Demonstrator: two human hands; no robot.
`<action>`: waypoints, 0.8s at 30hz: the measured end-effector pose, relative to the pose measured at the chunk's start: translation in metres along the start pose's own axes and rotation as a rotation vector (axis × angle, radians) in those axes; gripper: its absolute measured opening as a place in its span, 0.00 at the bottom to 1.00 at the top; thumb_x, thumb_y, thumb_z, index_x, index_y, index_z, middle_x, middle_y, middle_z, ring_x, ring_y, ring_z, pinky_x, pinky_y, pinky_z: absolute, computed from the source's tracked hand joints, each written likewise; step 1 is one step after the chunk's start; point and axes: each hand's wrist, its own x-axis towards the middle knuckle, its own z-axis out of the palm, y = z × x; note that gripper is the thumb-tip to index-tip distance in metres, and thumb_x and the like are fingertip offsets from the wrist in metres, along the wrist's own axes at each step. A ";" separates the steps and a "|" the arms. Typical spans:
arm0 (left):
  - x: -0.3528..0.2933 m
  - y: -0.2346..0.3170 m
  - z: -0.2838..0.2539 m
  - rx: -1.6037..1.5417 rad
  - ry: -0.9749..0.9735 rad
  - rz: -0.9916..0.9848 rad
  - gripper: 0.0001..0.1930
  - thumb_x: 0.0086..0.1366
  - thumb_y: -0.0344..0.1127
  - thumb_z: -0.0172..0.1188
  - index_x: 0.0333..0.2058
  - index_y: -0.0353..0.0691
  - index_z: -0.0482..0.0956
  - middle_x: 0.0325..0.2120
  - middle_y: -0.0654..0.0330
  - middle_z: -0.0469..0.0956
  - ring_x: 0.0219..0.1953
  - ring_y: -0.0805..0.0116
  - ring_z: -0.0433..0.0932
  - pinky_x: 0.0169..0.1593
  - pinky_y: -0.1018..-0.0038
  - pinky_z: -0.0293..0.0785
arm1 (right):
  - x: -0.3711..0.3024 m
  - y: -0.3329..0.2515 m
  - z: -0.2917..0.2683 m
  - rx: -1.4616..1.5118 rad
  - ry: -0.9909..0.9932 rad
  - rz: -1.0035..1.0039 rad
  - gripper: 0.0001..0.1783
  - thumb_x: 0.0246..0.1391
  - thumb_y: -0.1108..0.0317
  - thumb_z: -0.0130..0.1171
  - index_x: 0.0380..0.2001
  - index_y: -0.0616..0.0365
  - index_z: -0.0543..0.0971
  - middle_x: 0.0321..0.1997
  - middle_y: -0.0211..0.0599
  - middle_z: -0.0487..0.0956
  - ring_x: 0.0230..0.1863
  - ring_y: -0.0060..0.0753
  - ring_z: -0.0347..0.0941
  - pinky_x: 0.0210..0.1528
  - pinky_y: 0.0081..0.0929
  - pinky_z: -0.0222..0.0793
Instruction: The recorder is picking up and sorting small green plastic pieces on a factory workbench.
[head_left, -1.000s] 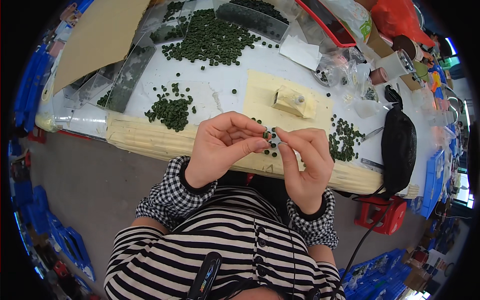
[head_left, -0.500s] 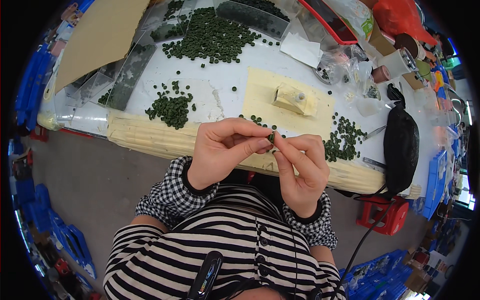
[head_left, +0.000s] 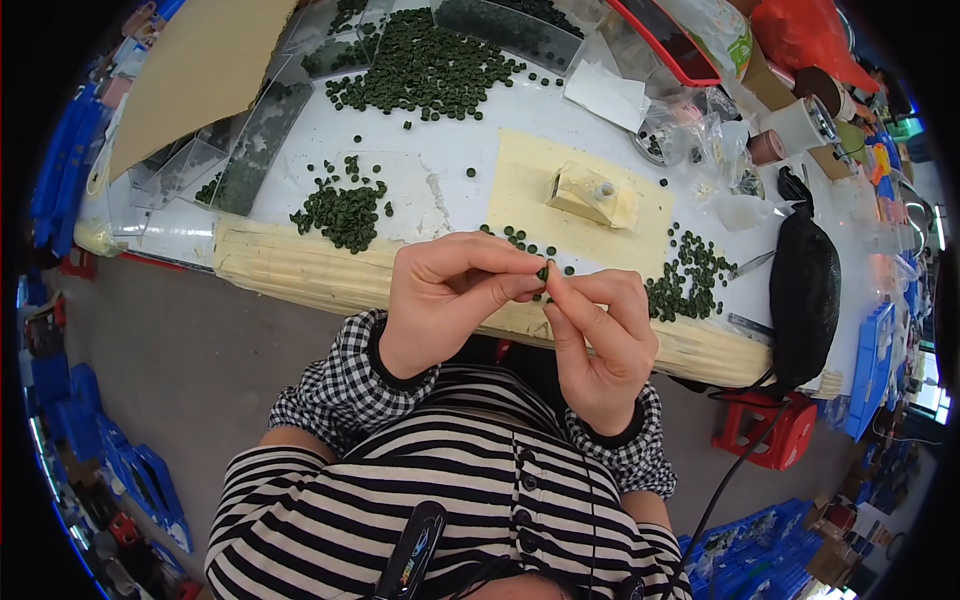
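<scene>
Green piece (head_left: 543, 272): one, clamped in left fingers (head_left: 512, 262) | right fingers (head_left: 572, 300): apart | yellow block (head_left: 582, 200): one

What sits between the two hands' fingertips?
A small green piece, pinched by the left hand, right beside the right hand; the head view shows it.

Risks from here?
1. The green piece in the left hand is tiny: it could slip and get lost among the similar loose pieces just beyond.
2. The pile beside the right hand sits near the table edge: a sideways bump might knock some to the floor.
</scene>
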 end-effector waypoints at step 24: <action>-0.002 0.006 0.002 -0.022 0.015 -0.061 0.09 0.62 0.17 0.60 0.40 0.28 0.82 0.35 0.53 0.82 0.36 0.71 0.81 0.43 0.79 0.80 | 0.001 0.002 -0.004 0.033 -0.027 -0.054 0.18 0.43 0.79 0.68 0.42 0.59 0.85 0.32 0.31 0.79 0.32 0.32 0.70 0.35 0.26 0.67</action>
